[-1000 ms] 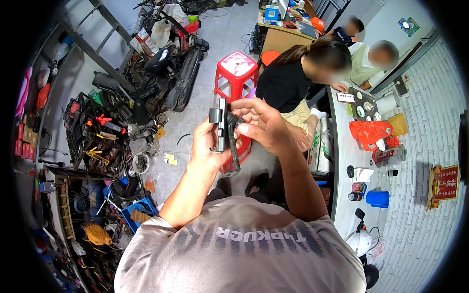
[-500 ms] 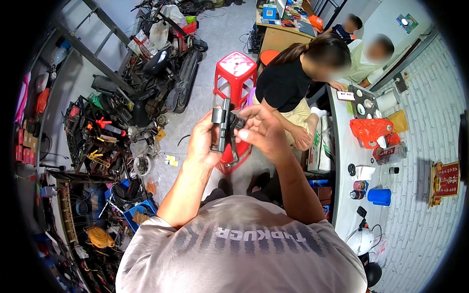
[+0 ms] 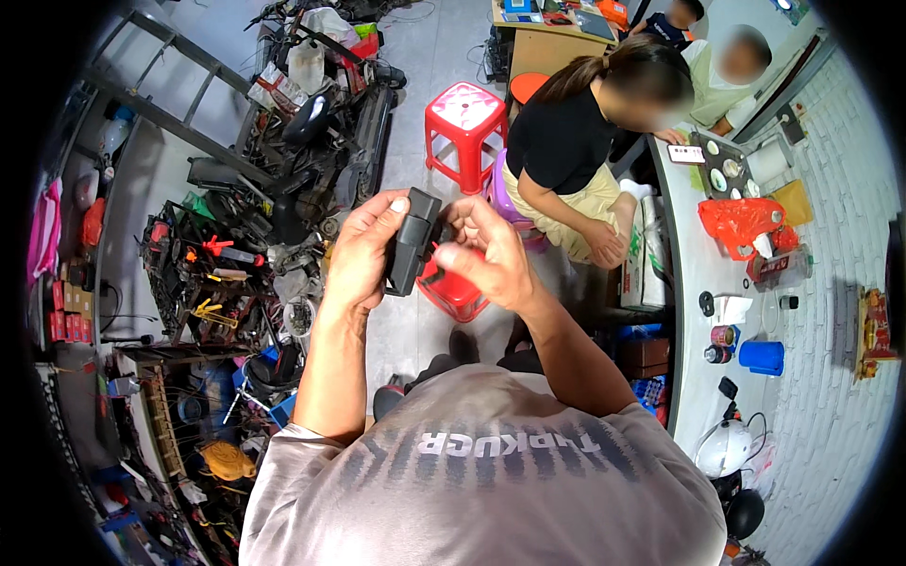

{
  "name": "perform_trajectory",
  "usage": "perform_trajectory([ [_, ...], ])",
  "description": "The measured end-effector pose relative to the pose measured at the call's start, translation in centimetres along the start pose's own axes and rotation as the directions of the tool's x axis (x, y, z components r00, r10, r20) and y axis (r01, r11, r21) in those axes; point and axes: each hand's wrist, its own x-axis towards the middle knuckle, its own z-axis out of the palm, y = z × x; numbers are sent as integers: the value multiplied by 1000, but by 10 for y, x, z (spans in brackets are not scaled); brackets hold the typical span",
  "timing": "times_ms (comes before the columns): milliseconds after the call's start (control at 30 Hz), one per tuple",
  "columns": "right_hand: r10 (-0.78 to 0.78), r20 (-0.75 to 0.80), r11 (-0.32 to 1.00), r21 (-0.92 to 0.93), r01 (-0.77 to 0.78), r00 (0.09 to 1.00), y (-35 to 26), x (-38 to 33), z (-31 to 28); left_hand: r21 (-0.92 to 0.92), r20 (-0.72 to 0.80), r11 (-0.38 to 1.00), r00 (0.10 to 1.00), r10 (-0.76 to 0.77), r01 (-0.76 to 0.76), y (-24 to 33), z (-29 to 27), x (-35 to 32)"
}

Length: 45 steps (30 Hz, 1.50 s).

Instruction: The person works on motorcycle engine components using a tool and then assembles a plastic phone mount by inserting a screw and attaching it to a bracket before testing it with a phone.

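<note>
A black phone holder [image 3: 411, 243] stands tilted in front of me, its flat dark face turned partly up. My left hand [image 3: 361, 253] is closed around its left edge, with the thumb over the upper end. On the other side, the curled fingers of my right hand [image 3: 493, 257] are at the holder's rear fitting; the thumb reaches toward its lower part. Those fingers hide most of the fitting, and the right thumb is slightly blurred. Below my hands is a red stool [image 3: 459, 300].
Another red stool [image 3: 465, 108] stands farther ahead. To the right, a seated person in black [image 3: 566, 141] is beside a long counter [image 3: 694, 311] bearing a red bag [image 3: 741, 226] and a blue cup [image 3: 761, 357]. Piled scooter parts [image 3: 283, 198] crowd the left.
My hands have turned the phone holder, so its broad dark face shows instead of its narrow frame and knob. My left thumb has moved onto its upper end. The view has shifted slightly.
</note>
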Motion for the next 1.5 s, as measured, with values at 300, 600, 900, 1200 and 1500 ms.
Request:
perform_trajectory([
  [300,-182,34,861,-477,176,983,-11,10,-11,53,11,996,997,77,-77,11,-8,1],
  [600,-382,174,585,-715,384,907,-22,12,-15,54,15,991,993,119,-120,20,11,-2],
  [900,-319,119,669,-675,312,940,-20,-4,-20,3,76,1000,997,30,-31,8,16,-6],
  [1200,-227,128,708,-659,254,965,-22,-16,-28,-28,136,998,989,52,-49,1,21,-6],
  [1500,-285,47,770,-584,257,957,-24,-15,-19,-92,178,996,984,20,-3,-2,19,-11],
])
